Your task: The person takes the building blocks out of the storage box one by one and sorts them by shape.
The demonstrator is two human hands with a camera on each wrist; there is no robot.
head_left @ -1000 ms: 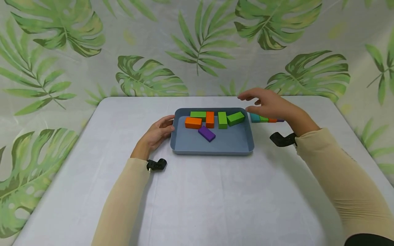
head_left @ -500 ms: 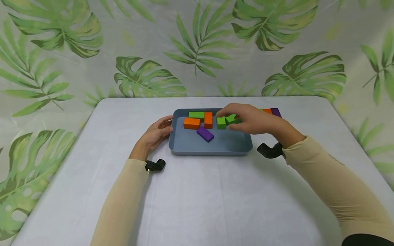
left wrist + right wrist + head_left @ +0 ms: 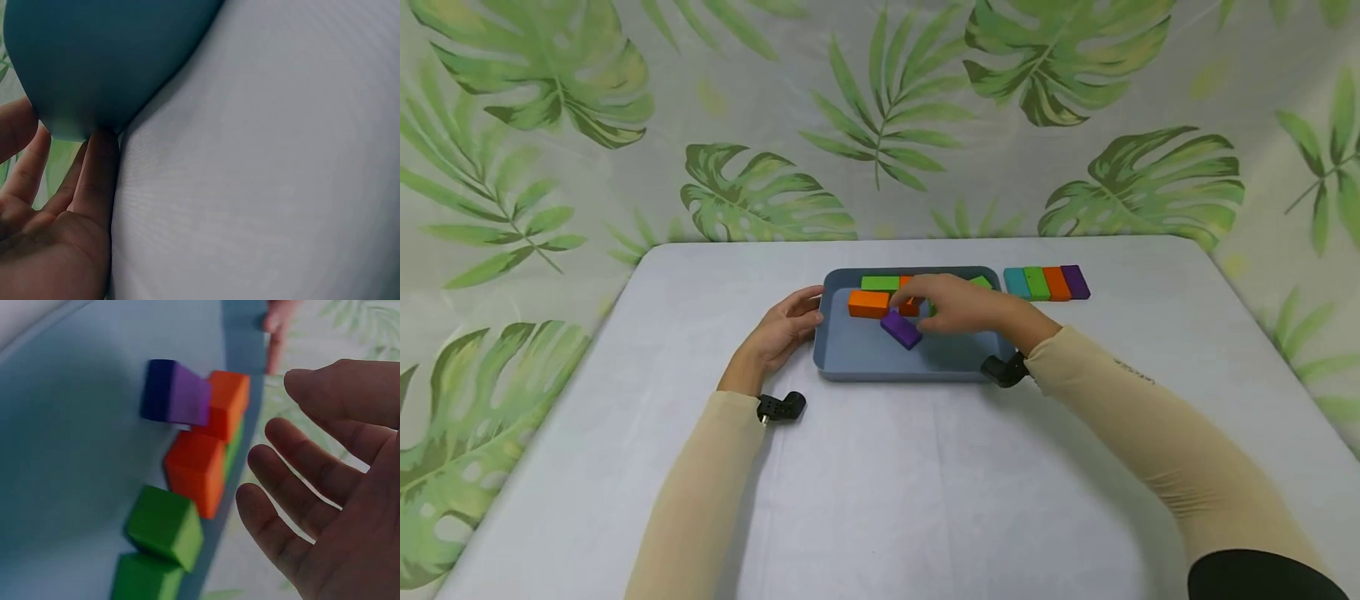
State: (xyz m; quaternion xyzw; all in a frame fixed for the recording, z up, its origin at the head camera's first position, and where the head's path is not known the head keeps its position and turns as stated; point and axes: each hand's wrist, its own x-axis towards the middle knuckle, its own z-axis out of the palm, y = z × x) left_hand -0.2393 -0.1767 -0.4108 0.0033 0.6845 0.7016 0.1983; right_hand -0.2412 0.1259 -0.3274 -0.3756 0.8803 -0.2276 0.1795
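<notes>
A shallow grey-blue tray (image 3: 857,358) holds several rectangular blocks. My left hand (image 3: 780,329) rests at its left end, fingertips on the outer wall; the left wrist view shows the fingers (image 3: 97,181) fairly straight against it. Over the tray reaches my right hand (image 3: 962,307), thumb and fingers spread, holding nothing. Closest to its fingertips in the head view is a purple block (image 3: 900,330), lying at a slant. An orange block (image 3: 868,305) lies behind that one to the left. Another orange block (image 3: 195,459) and green blocks (image 3: 164,522) are partly hidden by the right hand in the head view.
Right of the tray, a row of blocks stands side by side on the white table (image 3: 880,483): teal (image 3: 1017,284), green (image 3: 1037,284), orange (image 3: 1056,284) and purple (image 3: 1077,282). A leaf-patterned cloth (image 3: 925,200) hangs behind the table.
My right hand has moved left and down, from above the tray's right back corner to beside the purple block. The block row on the right is uncovered. My left hand stays put.
</notes>
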